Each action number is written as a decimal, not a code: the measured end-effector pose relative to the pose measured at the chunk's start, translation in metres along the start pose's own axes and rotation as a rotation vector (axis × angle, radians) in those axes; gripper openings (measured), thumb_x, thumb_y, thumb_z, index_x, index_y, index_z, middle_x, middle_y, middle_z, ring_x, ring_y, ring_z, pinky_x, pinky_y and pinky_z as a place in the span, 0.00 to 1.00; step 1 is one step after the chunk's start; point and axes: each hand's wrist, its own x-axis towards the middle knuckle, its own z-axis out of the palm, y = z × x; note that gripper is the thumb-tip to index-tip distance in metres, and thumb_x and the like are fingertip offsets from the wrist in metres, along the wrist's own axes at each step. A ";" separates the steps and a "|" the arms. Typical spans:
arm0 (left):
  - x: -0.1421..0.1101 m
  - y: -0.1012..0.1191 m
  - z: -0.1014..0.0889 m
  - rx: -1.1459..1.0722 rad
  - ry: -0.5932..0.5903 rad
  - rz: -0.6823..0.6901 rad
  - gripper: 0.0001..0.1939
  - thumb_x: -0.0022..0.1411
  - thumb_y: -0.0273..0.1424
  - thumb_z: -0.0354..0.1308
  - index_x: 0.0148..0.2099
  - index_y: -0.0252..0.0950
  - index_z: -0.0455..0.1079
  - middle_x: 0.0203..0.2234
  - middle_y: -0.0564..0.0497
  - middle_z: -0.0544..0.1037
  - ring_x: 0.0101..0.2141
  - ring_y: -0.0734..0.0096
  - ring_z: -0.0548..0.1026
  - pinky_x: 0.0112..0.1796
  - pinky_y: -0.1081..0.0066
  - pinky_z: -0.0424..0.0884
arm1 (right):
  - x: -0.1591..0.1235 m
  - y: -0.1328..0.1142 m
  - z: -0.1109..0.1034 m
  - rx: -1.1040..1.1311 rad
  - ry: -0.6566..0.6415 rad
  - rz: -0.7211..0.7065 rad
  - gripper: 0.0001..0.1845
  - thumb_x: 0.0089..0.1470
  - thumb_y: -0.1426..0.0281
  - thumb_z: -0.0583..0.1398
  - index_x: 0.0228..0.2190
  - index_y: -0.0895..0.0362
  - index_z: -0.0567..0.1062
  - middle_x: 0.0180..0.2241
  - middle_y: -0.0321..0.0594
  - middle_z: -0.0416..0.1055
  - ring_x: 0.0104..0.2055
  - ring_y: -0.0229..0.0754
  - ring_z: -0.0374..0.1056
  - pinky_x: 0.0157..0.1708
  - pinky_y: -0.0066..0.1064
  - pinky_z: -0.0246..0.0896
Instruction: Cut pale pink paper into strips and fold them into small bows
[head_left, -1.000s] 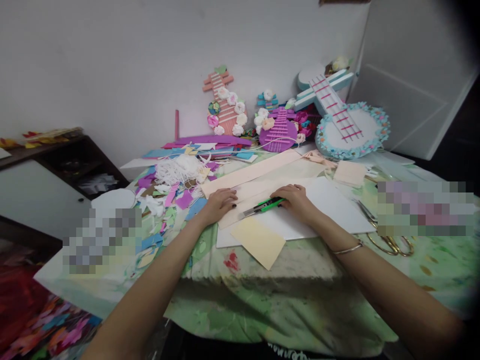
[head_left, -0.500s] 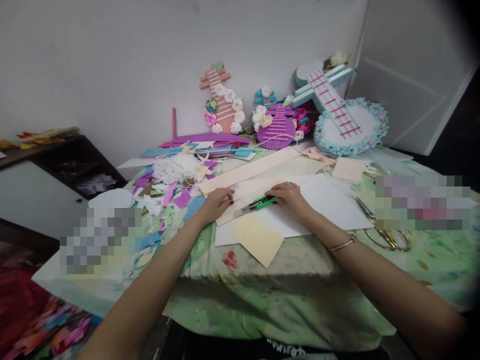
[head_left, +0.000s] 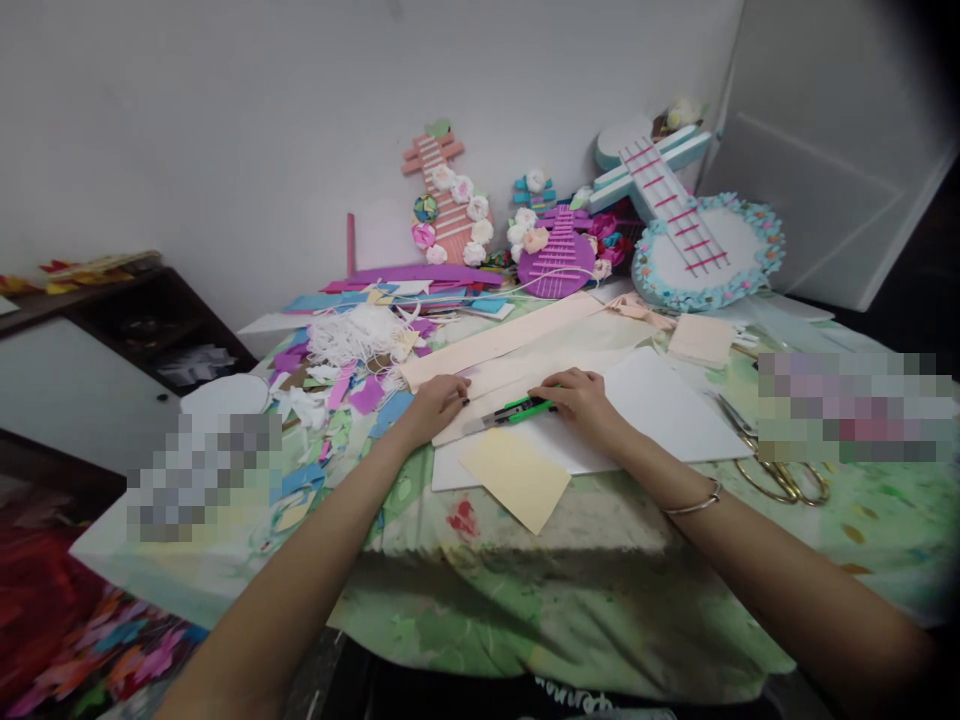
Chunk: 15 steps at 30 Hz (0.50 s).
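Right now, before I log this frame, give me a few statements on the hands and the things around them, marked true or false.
1. The right hand holds the cutter. True.
2. The cutter's blade is fully drawn in. False: the blade sticks out.
3. The left hand rests on the peach piece. True.
4. The scissors lie left of the white board. False: the scissors lie at the right end of the white board.
5. The yellow sheet overlaps the near edge of the white board. True.
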 end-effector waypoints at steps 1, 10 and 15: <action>0.000 -0.001 0.000 0.006 0.000 0.003 0.04 0.58 0.26 0.50 0.36 0.38 0.65 0.41 0.43 0.75 0.47 0.59 0.73 0.48 0.59 0.67 | -0.001 -0.001 0.000 -0.012 -0.001 0.000 0.23 0.56 0.82 0.52 0.45 0.49 0.77 0.45 0.43 0.73 0.48 0.48 0.64 0.46 0.44 0.44; 0.000 -0.003 0.001 0.033 0.010 0.031 0.04 0.58 0.25 0.50 0.36 0.37 0.65 0.41 0.44 0.76 0.46 0.60 0.73 0.47 0.58 0.68 | -0.011 -0.005 -0.011 -0.034 -0.035 0.065 0.27 0.49 0.86 0.52 0.45 0.51 0.77 0.44 0.43 0.74 0.47 0.48 0.63 0.45 0.43 0.43; 0.000 -0.004 0.002 0.042 0.016 0.047 0.04 0.58 0.24 0.51 0.35 0.37 0.65 0.41 0.43 0.76 0.45 0.59 0.73 0.46 0.58 0.68 | -0.014 -0.003 -0.015 -0.014 -0.052 0.108 0.27 0.49 0.85 0.52 0.44 0.50 0.77 0.44 0.43 0.74 0.47 0.49 0.63 0.44 0.44 0.44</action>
